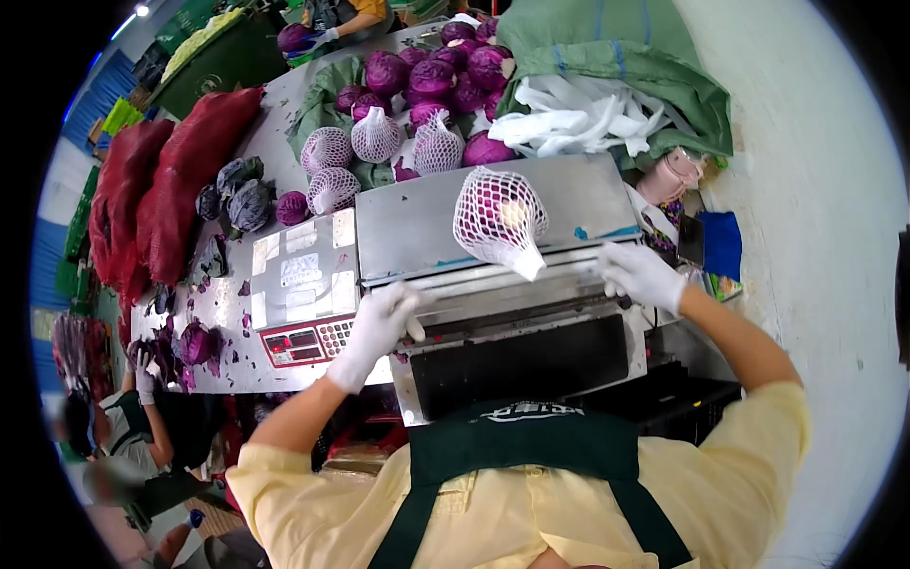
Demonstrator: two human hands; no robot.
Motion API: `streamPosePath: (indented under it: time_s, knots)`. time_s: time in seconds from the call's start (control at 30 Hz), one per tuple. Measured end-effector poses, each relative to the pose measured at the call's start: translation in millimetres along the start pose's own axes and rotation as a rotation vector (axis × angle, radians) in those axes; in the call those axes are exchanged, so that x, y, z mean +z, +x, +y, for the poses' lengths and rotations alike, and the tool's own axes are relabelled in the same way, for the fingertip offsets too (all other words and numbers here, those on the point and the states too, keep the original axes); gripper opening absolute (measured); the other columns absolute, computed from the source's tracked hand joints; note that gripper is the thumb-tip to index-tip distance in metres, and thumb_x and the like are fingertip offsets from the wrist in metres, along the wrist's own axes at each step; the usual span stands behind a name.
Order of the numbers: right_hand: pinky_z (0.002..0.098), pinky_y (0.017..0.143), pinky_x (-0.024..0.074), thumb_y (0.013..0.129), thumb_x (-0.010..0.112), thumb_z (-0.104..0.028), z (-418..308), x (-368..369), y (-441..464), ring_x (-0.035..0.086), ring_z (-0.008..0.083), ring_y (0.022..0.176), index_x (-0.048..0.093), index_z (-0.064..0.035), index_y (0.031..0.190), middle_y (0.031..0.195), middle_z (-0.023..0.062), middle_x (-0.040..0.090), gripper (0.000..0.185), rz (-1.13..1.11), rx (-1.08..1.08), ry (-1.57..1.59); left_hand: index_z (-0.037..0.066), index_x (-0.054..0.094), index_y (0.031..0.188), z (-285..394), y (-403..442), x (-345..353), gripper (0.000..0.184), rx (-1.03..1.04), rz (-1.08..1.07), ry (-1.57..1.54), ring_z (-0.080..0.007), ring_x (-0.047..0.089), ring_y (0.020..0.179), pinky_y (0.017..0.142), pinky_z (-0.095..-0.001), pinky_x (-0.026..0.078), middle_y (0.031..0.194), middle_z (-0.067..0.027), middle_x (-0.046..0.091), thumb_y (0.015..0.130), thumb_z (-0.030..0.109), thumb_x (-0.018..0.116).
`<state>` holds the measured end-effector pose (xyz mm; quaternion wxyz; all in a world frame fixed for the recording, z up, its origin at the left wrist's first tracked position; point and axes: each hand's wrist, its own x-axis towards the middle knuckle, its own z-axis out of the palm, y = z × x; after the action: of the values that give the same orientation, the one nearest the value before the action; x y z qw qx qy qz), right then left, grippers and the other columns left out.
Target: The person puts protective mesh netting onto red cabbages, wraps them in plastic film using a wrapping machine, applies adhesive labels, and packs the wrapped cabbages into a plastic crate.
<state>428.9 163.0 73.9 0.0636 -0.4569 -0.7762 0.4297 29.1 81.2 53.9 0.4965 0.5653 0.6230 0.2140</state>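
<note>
My left hand [384,327], in a white glove, is closed at the left front of a metal film-wrapping machine [403,223]. At the machine's right side my gloved right hand [637,275] is closed too. Between them stretches a blurred, see-through strip that looks like plastic wrap [474,284], with an end in each hand. Just behind it, a purple cabbage [500,216] in a white foam net lies on the metal top, its net tail pointing toward me. The machine's dark front plate [521,365] lies below my hands.
Left of the machine stands a scale [303,284]. Behind are netted cabbages [376,135], bare cabbages [431,79] and white foam nets [578,114] on a green sack [616,57]. Red mesh sacks [180,199] lie left. Co-workers are at the far side and lower left.
</note>
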Motion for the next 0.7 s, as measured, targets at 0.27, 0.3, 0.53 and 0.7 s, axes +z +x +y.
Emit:
streamPosePath:
  time_s: [0.27, 0.3, 0.53, 0.7]
  knots:
    - [0.0289, 0.078, 0.0516, 0.091, 0.051, 0.002, -36, -77, 72, 0.066, 0.0194, 0.085, 0.055, 0.0014, 0.106, 0.091, 0.0105, 0.066, 0.015, 0.767, -0.527, -0.149, -0.002, 0.042, 0.134, 75, 35, -39, 0.077, 0.772, 0.363, 0.161, -0.0298, 0.047, 0.124, 0.107, -0.0390, 0.036, 0.135, -0.0193, 0.048, 0.074, 0.031, 0.076]
    - [0.0313, 0.083, 0.0508, 0.091, 0.051, 0.000, -12, -72, 93, 0.064, 0.0235, 0.092, 0.054, -0.0041, 0.116, 0.099, 0.0094, 0.065, 0.025, 0.712, -0.511, -0.180, -0.001, 0.032, 0.145, 76, 70, -30, 0.113, 0.859, 0.275, 0.357, -0.0324, 0.031, 0.139, 0.115, -0.0394, 0.025, 0.149, -0.0200, 0.035, 0.056, 0.039, 0.088]
    - [0.0352, 0.104, 0.0411, 0.080, 0.069, -0.008, -5, 2, 146, 0.053, 0.0281, 0.121, 0.028, -0.0065, 0.147, 0.137, 0.0177, 0.049, 0.078, 0.066, -0.396, 0.106, 0.016, 0.023, 0.150, 34, 149, 14, 0.098, 0.517, 0.011, -0.131, -0.0285, 0.050, 0.127, 0.110, -0.0430, 0.037, 0.140, -0.0151, 0.047, 0.073, 0.039, 0.080]
    - [0.0341, 0.108, 0.0389, 0.076, 0.075, -0.014, -35, 10, 74, 0.048, 0.0185, 0.125, 0.023, -0.0069, 0.149, 0.141, 0.0106, 0.045, 0.091, -0.371, -0.126, 0.643, 0.015, 0.033, 0.145, 72, 61, 33, 0.067, -0.264, -0.394, -0.756, -0.0241, 0.056, 0.116, 0.089, -0.0486, 0.051, 0.133, -0.0084, 0.053, 0.096, 0.060, 0.038]
